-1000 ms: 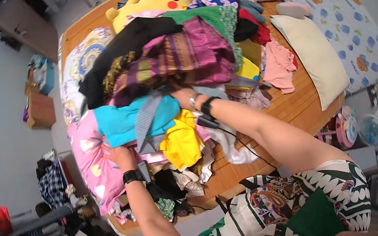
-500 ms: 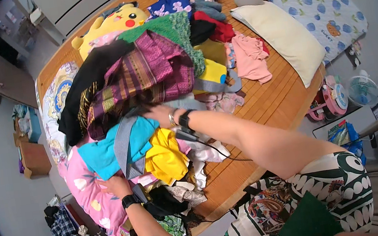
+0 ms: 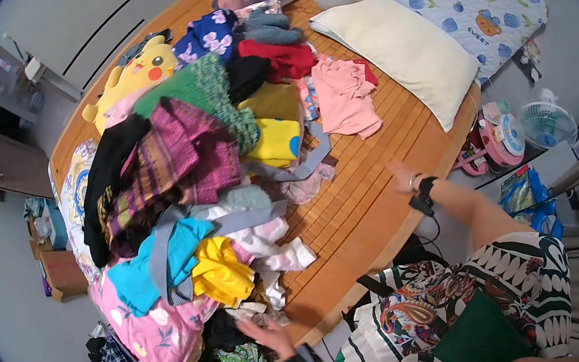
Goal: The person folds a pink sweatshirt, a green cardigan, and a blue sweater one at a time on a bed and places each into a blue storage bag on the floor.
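My left hand (image 3: 268, 336) is open, fingers apart, beside a black cloth (image 3: 218, 332) and a crumpled beige cloth at the near end of a large clothes heap. My right hand (image 3: 404, 177) is over the bed's wooden edge, holding nothing, with its fingers stretched out. Closest to the left hand in the heap are a yellow garment (image 3: 221, 273), a turquoise garment (image 3: 130, 281) and a grey strap-like piece lying across it. Behind them lies a purple patterned cloth (image 3: 185, 151) with a black one beside it. Farther back is a green knitted piece (image 3: 191, 87).
A bamboo-slat bed mat (image 3: 342, 210) lies under the heap. Toward the back are a yellow plush toy (image 3: 137, 73), a peach garment (image 3: 346, 99) and a cream pillow (image 3: 405, 53). Beside the bed on the right stand a fan (image 3: 548, 124) and a pink object. A cardboard box (image 3: 65, 272) sits at left.
Both hands have come away from the heap. My right hand has moved right to the bed's edge, my left nearer to me. The purple cloth lies lower and flatter; my view has shifted.
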### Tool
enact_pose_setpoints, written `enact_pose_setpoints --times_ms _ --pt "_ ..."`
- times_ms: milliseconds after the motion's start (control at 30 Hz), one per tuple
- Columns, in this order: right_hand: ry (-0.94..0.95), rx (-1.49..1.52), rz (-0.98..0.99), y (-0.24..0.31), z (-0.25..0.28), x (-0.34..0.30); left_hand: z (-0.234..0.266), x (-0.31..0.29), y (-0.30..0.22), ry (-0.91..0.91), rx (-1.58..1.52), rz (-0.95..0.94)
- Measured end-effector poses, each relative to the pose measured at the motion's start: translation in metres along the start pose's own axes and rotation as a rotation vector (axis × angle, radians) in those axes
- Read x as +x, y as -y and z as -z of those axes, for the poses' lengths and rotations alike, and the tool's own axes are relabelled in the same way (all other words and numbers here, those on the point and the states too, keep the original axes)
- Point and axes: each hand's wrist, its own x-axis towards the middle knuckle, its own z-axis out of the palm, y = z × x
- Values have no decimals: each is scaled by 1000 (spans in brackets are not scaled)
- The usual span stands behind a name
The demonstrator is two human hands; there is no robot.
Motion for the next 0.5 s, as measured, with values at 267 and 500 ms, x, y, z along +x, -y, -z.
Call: enact_pose_setpoints --times_ms 267,500 --pt "-375 -1 -6 -48 106 159 -98 -118 -163 551 -186 256" --pt "-119 -118 284 -7 70 191 -174 -76 -215 633 -111 79"
